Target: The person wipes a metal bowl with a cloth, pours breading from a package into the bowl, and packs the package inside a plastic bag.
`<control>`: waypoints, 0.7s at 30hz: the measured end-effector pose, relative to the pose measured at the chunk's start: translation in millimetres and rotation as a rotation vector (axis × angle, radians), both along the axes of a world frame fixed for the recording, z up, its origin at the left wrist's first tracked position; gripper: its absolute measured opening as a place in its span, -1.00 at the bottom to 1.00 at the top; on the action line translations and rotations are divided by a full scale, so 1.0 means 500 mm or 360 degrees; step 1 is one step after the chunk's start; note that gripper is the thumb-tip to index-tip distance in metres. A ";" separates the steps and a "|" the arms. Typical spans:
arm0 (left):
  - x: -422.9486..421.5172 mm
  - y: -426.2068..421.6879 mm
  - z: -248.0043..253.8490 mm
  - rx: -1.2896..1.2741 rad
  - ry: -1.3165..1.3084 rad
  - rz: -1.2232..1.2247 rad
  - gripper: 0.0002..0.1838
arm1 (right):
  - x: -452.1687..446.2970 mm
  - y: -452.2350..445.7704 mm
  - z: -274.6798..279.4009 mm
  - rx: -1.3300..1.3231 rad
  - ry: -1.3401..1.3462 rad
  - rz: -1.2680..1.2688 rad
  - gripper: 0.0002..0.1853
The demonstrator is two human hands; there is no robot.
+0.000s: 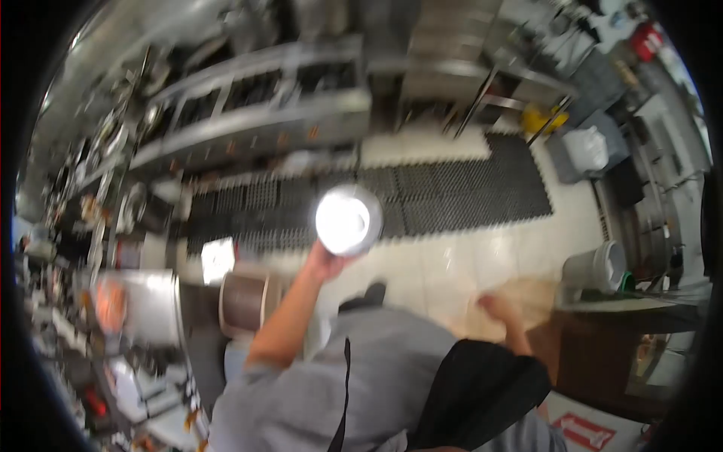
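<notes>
The black floor mat (452, 192) is the reference point. The left hand (331, 264) grasps a round metal container (348, 220), its bright face turned to the camera; in view it overlaps the middle of the mat's near edge. The right hand (495, 307) is on the near side of the mat, toward its right end, close to a blurred tan surface (527, 290); motion blur prevents telling whether it is released or clenched. A steel range (256, 128) with a row of knobs stands along the mat's far side. A brown bin (243, 303) stands nearer than the mat, toward its left end. A gray bucket (591, 268) stands nearer than the mat, past its right end.
</notes>
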State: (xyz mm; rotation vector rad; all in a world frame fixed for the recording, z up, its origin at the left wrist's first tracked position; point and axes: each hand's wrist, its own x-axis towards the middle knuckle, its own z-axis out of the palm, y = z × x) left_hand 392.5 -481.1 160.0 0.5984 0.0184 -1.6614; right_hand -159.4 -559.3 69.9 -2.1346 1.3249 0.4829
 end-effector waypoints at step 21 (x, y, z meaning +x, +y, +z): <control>-0.247 -1.113 0.424 -0.0988 -0.2963 0.0171 -0.36 | 0.343 -1.190 0.555 -0.0966 -0.1543 0.1018 -0.60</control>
